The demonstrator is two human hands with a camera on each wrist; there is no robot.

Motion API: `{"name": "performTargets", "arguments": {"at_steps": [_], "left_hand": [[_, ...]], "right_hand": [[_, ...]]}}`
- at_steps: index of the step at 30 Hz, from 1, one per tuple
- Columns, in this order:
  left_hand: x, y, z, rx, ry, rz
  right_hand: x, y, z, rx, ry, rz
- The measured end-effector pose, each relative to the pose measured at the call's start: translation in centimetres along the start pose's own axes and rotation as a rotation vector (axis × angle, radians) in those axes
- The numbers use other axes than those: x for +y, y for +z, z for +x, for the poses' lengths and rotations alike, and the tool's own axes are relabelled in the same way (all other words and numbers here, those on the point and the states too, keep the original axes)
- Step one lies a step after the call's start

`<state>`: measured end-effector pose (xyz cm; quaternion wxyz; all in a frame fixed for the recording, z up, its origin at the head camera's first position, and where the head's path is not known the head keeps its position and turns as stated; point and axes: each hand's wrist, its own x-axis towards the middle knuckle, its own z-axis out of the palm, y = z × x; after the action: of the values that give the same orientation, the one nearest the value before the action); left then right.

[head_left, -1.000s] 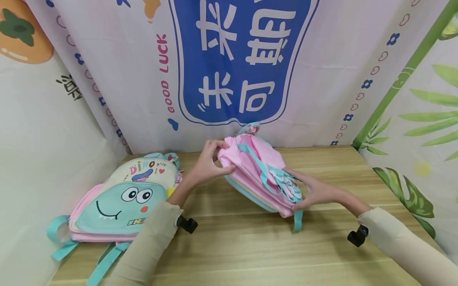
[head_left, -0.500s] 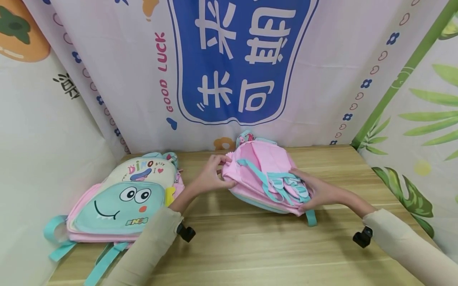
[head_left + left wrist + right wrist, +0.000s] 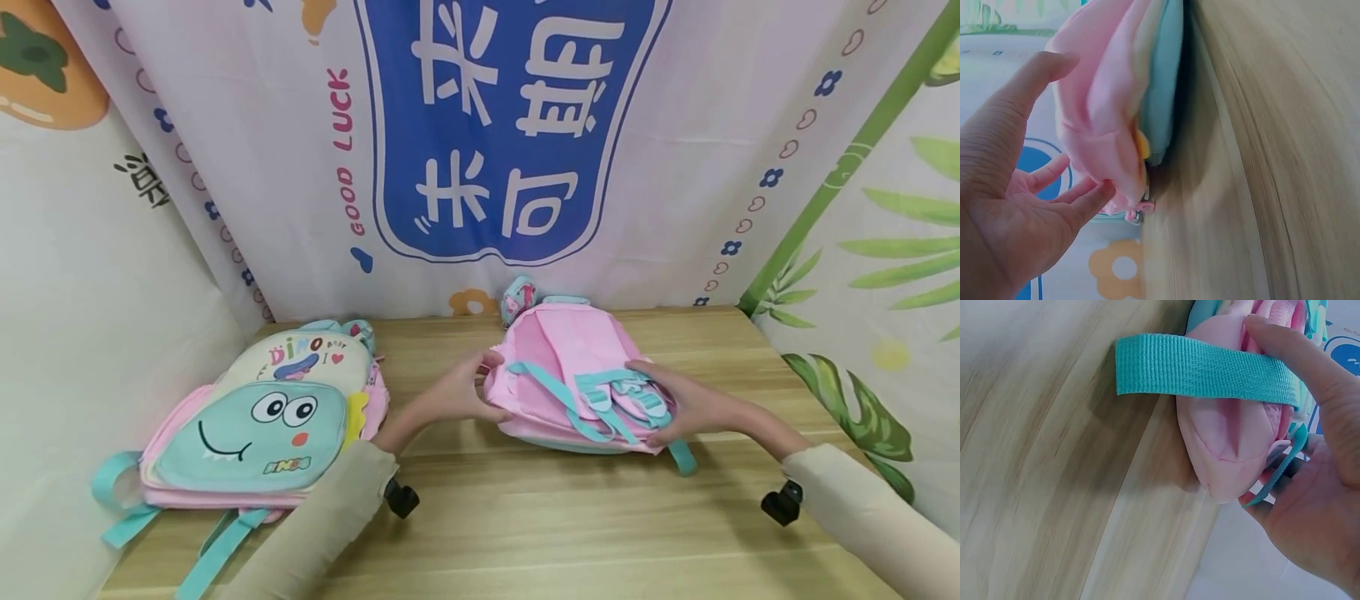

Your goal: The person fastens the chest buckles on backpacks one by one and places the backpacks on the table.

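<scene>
Presently, the fingers (image 3: 1092, 201) of the left hand (image 3: 467, 388) are curling around one side of the pink backpack (image 3: 551, 346), with the thumb and fingertips standing wide apart. Likewise, the right hand (image 3: 693, 407) is gripping the opposite side, its thumb resting on the pink fabric just beside a teal strap (image 3: 1210, 372). Compared with one second ago, the pink backpack is lying flatter and a little more to the right, and its strap side is facing up more fully. In my judgement, the lowering is coming near its end, although I cannot tell whether the whole underside is touching the wooden table (image 3: 540, 525). Farther out, the dinosaur backpack (image 3: 258, 454) is lying apart, on the left.
</scene>
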<state>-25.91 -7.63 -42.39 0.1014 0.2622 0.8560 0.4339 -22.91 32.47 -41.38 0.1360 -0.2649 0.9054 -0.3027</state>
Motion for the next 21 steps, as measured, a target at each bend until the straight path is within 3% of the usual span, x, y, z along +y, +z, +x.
{"name": "performTargets", "arguments": {"at_steps": [11,21], "left_hand": [[0.8,1.8,1.2,-0.111,0.039,0.08],[1.7,3.7,2.3,-0.149,0.022,0.179]], "right_hand": [[1.6,-1.2,-1.2,-0.021,0.003,-0.021],[2.1,-2.6,-2.0,-0.052,0.034,-0.01]]}}
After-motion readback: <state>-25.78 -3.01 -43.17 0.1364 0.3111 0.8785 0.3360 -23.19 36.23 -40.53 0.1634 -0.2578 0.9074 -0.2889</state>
